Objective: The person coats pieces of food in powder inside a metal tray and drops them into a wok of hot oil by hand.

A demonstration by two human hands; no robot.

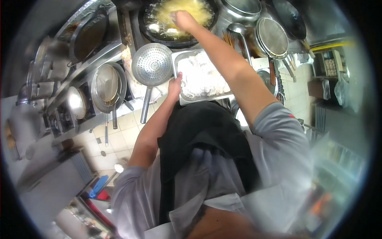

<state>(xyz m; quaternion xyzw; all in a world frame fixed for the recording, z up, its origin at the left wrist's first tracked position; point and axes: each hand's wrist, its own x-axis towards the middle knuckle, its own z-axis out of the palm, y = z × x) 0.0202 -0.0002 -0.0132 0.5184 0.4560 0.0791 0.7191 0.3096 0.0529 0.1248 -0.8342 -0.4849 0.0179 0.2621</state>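
- The silver perforated skimmer point(152, 59) lies beside the frying spot, its long metal handle pointing towards me, presumably for an easy grab.
- My left hand point(175, 88) grasps the left edge of a rectangular silver metal tray point(207, 99), thumb by the rim, likely to steady it.
- My right hand point(182, 20) hangs over the wide black wok point(142, 22) of bubbling yellow oil point(201, 15); its fingers look curled, but I cannot tell whether they hold anything.
- The tray, full of white-coated pieces point(199, 75), sits between me and the wok, probably to keep the reach short.
- Right of it, a silver metal ladle point(238, 28) and a round, fine-mesh strainer point(273, 36) stand near, seemingly to hand.
- Around me, the steel cooking range carries a shiny round pan point(76, 102) at far left.
- Below it runs a cream tiled floor point(129, 124).
- At far right, a clear plastic bag point(341, 91) hangs beside shelving point(337, 59); beyond, everything blurs.
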